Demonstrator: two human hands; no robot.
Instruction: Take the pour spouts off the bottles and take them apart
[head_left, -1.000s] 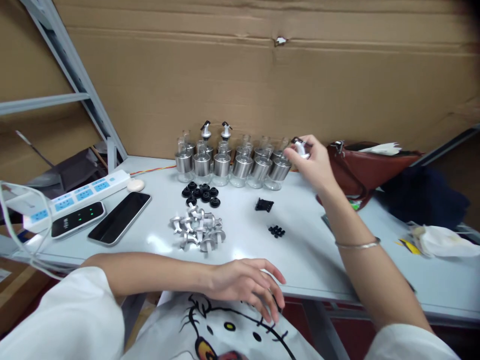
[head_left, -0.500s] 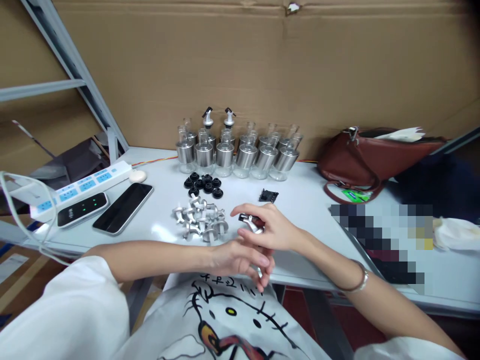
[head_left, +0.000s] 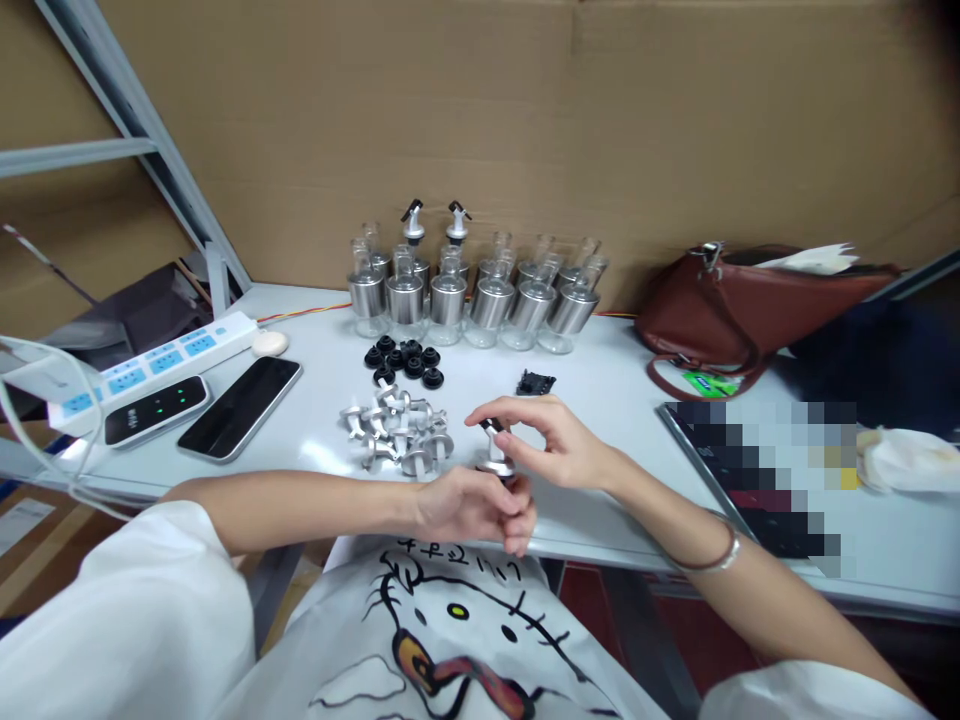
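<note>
My left hand (head_left: 469,505) is closed around the lower end of a silver pourer spout (head_left: 495,462) with a black flip lever, held upright near the table's front edge. My right hand (head_left: 562,442) has thumb and index finger around the lever at its top. Just left of the spout lies a pile of silver spout parts (head_left: 401,430). Behind that pile sit several black stoppers (head_left: 405,358). Small black lever pieces (head_left: 535,383) lie in a cluster beyond my right hand. The spout's bottom is hidden by my left fingers.
Rows of glass bottles with metal sleeves (head_left: 448,298) stand at the back; two carry finished-looking pourers (head_left: 457,222). On the left are a phone (head_left: 241,408), a device with green lights (head_left: 157,410) and a power strip (head_left: 165,362). A brown bag (head_left: 772,310) rests at right.
The spout has gone from tilted to upright, and more of its silver base shows. My left fingers have curled in more. The camera view has shifted slightly.
</note>
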